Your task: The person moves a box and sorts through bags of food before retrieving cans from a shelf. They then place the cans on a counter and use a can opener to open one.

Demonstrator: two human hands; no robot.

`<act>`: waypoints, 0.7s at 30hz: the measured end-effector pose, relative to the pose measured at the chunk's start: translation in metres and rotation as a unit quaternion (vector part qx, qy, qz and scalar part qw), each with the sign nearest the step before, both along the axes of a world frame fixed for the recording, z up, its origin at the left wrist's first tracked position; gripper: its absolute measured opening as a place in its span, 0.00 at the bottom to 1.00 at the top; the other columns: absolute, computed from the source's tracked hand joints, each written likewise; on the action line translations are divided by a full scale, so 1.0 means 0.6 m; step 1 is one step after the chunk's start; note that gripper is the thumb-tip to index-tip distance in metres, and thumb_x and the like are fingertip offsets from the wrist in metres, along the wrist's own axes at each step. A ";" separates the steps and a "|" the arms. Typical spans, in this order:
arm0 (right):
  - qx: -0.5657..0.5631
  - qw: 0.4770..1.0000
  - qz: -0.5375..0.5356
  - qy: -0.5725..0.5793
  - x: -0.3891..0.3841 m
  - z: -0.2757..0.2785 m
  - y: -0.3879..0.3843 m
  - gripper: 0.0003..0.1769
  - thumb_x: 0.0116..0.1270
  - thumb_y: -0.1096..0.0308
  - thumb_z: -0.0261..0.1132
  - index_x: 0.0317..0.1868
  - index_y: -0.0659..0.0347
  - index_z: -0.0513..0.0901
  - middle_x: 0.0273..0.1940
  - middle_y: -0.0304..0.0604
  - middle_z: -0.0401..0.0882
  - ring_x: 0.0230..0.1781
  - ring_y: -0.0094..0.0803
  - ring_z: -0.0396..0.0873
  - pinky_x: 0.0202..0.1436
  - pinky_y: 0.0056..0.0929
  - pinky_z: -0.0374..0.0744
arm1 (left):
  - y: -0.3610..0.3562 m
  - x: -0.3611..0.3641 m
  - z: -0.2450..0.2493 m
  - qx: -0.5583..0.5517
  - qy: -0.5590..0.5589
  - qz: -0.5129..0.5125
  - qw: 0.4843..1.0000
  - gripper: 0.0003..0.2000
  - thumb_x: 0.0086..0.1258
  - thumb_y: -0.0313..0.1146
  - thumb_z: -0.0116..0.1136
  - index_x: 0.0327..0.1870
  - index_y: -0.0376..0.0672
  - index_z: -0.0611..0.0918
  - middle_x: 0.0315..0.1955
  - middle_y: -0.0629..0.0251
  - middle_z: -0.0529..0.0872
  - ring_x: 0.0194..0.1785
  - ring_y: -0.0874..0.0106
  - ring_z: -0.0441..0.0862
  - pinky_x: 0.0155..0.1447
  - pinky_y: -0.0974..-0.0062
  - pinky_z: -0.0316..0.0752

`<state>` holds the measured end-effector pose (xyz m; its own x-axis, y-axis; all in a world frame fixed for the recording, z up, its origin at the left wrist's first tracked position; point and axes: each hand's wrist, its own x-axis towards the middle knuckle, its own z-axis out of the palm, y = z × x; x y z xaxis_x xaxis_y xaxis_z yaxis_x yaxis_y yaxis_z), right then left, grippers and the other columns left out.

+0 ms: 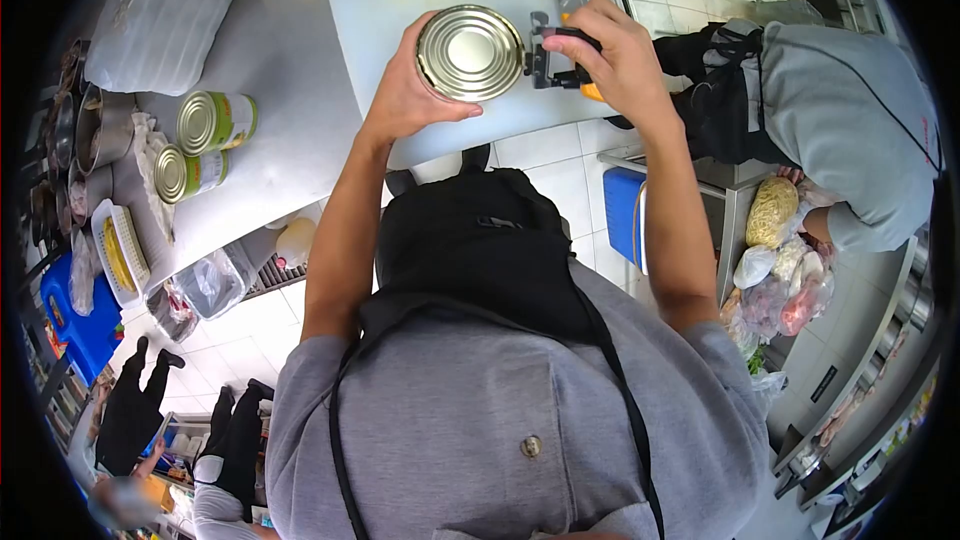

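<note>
My left hand (415, 90) is wrapped round a metal tin can (470, 52), its ridged lid facing up toward me. At the can's right rim sits a can opener (545, 58) with a black and orange handle. My right hand (615, 50) grips that handle, thumb laid across it. Both hands work over a white cutting board (390, 10). Further left on the steel table stand two more cans with green labels, a taller can (215, 122) and a smaller can (190, 172).
A clear plastic container (165, 15) lies on the steel table (290, 70) at upper left. Pots (105, 130) and a white basket (120, 250) line its left side. On the right a person in grey (840, 110) bends over bagged food (785, 280). Two other people stand at lower left.
</note>
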<state>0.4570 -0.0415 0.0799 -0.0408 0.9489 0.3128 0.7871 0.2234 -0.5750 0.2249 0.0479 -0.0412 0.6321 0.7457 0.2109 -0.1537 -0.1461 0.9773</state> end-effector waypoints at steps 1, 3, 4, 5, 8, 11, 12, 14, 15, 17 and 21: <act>-0.001 1.000 0.002 0.001 0.006 -0.003 0.003 0.13 0.65 0.59 0.71 0.36 0.60 0.84 0.27 0.43 0.70 0.26 0.39 0.70 0.32 0.35 0.70 | 0.001 -0.001 0.000 -0.002 0.002 -0.002 1.000 0.55 0.37 0.34 0.85 0.72 0.34 0.63 0.62 0.57 0.78 0.66 0.65 0.75 0.72 0.66 0.67; 0.014 0.998 0.059 -0.032 0.012 -0.005 0.012 0.11 0.65 0.60 0.71 0.37 0.58 0.85 0.28 0.43 0.69 0.27 0.39 0.70 0.32 0.35 0.70 | 0.002 -0.001 0.004 -0.005 0.001 -0.001 1.000 0.56 0.37 0.34 0.85 0.72 0.35 0.63 0.62 0.57 0.78 0.66 0.64 0.75 0.72 0.66 0.67; 0.011 0.997 0.063 -0.031 0.016 -0.008 0.014 0.11 0.65 0.60 0.71 0.37 0.58 0.85 0.28 0.43 0.69 0.27 0.39 0.70 0.32 0.35 0.70 | -0.001 -0.001 0.006 -0.008 -0.001 -0.004 1.000 0.56 0.37 0.34 0.85 0.72 0.35 0.63 0.62 0.57 0.78 0.67 0.64 0.75 0.72 0.66 0.67; 0.015 0.998 0.055 -0.025 0.018 -0.013 0.013 0.12 0.65 0.58 0.71 0.36 0.59 0.84 0.26 0.42 0.69 0.25 0.36 0.69 0.31 0.34 0.70 | -0.005 -0.002 0.007 -0.012 0.001 -0.002 1.000 0.56 0.37 0.34 0.85 0.72 0.35 0.63 0.62 0.57 0.78 0.67 0.64 0.75 0.72 0.66 0.67; -0.079 0.995 -0.044 0.031 0.014 -0.012 0.017 0.15 0.66 0.59 0.72 0.35 0.63 0.81 0.24 0.40 0.71 0.24 0.29 0.68 0.30 0.29 0.70 | -0.006 0.000 0.011 -0.004 0.026 0.012 1.000 0.56 0.36 0.33 0.86 0.72 0.35 0.62 0.62 0.57 0.78 0.67 0.64 0.75 0.72 0.66 0.67; -0.172 0.970 -0.137 0.103 0.024 -0.029 0.017 0.17 0.68 0.59 0.71 0.33 0.65 0.78 0.20 0.36 0.72 0.24 0.20 0.67 0.29 0.23 0.70 | -0.008 0.001 0.006 0.016 0.039 0.021 0.999 0.57 0.35 0.34 0.86 0.72 0.35 0.62 0.62 0.57 0.78 0.67 0.64 0.75 0.72 0.66 0.67; -0.172 0.969 -0.139 0.106 0.018 -0.023 0.009 0.17 0.68 0.59 0.71 0.32 0.65 0.78 0.20 0.35 0.72 0.24 0.19 0.67 0.29 0.23 0.70 | -0.009 0.002 0.007 0.017 0.025 0.022 0.999 0.57 0.35 0.34 0.86 0.72 0.35 0.62 0.62 0.57 0.78 0.67 0.64 0.75 0.72 0.66 0.67; -0.146 0.975 -0.118 0.116 0.014 -0.021 0.000 0.19 0.67 0.59 0.72 0.31 0.66 0.77 0.22 0.37 0.72 0.24 0.24 0.68 0.30 0.26 0.70 | -0.011 0.003 0.001 0.004 0.004 0.016 1.000 0.57 0.35 0.34 0.86 0.72 0.35 0.62 0.62 0.57 0.78 0.67 0.64 0.74 0.72 0.65 0.66; -0.146 0.975 -0.119 0.117 0.016 -0.019 0.004 0.19 0.67 0.59 0.72 0.31 0.66 0.77 0.22 0.37 0.72 0.24 0.24 0.68 0.30 0.26 0.70 | -0.010 0.002 0.002 0.004 0.004 0.015 1.000 0.57 0.35 0.34 0.86 0.72 0.35 0.62 0.62 0.57 0.78 0.67 0.64 0.74 0.72 0.65 0.66; 0.011 0.999 0.031 -0.024 0.027 -0.006 0.014 0.19 0.64 0.58 0.73 0.31 0.66 0.77 0.24 0.41 0.71 0.24 0.34 0.69 0.30 0.29 0.70 | -0.011 0.001 0.006 -0.007 0.004 0.009 1.000 0.57 0.36 0.34 0.87 0.72 0.36 0.62 0.62 0.57 0.77 0.67 0.64 0.74 0.73 0.64 0.66; -0.014 0.986 0.138 -0.091 0.035 0.033 0.047 0.18 0.64 0.58 0.71 0.32 0.66 0.76 0.27 0.46 0.67 0.29 0.43 0.68 0.33 0.35 0.69 | -0.010 0.001 0.002 -0.006 0.005 -0.001 1.000 0.58 0.36 0.33 0.87 0.72 0.36 0.61 0.63 0.56 0.76 0.67 0.64 0.73 0.73 0.64 0.66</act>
